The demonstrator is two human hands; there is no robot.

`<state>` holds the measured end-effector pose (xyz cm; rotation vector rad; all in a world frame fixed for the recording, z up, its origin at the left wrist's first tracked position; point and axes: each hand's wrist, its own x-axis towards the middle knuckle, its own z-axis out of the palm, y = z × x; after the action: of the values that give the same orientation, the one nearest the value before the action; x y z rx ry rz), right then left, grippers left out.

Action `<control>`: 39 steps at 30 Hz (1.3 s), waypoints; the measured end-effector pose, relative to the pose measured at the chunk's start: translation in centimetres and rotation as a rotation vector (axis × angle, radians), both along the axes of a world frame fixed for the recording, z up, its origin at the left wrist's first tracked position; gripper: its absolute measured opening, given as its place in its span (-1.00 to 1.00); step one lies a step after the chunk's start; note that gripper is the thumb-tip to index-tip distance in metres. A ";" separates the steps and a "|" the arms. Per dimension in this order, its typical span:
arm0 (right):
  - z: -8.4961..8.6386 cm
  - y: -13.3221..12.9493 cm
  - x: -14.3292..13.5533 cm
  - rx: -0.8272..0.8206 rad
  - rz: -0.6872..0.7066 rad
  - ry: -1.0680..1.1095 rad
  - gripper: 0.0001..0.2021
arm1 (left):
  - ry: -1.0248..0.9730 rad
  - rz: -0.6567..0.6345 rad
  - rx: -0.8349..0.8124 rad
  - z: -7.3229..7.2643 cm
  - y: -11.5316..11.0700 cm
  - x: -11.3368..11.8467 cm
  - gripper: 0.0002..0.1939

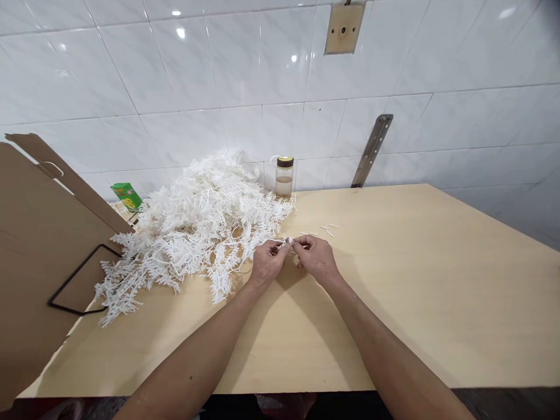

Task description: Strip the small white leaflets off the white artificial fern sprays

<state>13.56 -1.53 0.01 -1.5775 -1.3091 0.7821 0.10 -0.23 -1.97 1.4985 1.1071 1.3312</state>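
A large heap of white, feathery artificial foliage sprigs (210,210) lies on the table to the left of my hands. My left hand (268,261) is closed in a pinch on a small piece of this white sprig (287,242). Fingertip to fingertip with it, my right hand (318,256) also pinches the sprig from the other side. A thin white stem runs leftward from my left fingers toward the heap. The exact shape of the piece between my fingers is partly hidden. Just beyond my right hand lie several small pale slivers (328,231).
A lidded bottle (284,179) of brownish liquid stands against the tiled wall. Behind the heap is a green carton (126,196). At left stands a cardboard sheet (39,251) with a black wire frame (72,286). A perforated metal bar (371,151) leans at the back of the table (437,291).
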 end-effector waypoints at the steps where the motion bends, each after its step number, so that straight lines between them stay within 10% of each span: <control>1: 0.1 -0.1 -0.1 0.004 0.001 -0.010 -0.81 | -0.025 0.004 -0.026 -0.1 0.2 0.0 -0.73; 14: 0.1 -0.4 -0.2 0.120 0.016 -0.151 -0.83 | -0.226 -0.070 -0.187 1.0 0.3 -0.3 -0.61; 39: -0.5 0.0 -0.9 0.109 -0.041 -0.504 -0.87 | 0.218 0.158 0.011 0.1 0.4 0.5 -0.78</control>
<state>12.65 -1.53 -0.50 -1.7716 -1.6348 0.2825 0.59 0.17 -1.90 1.6216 1.3827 1.3028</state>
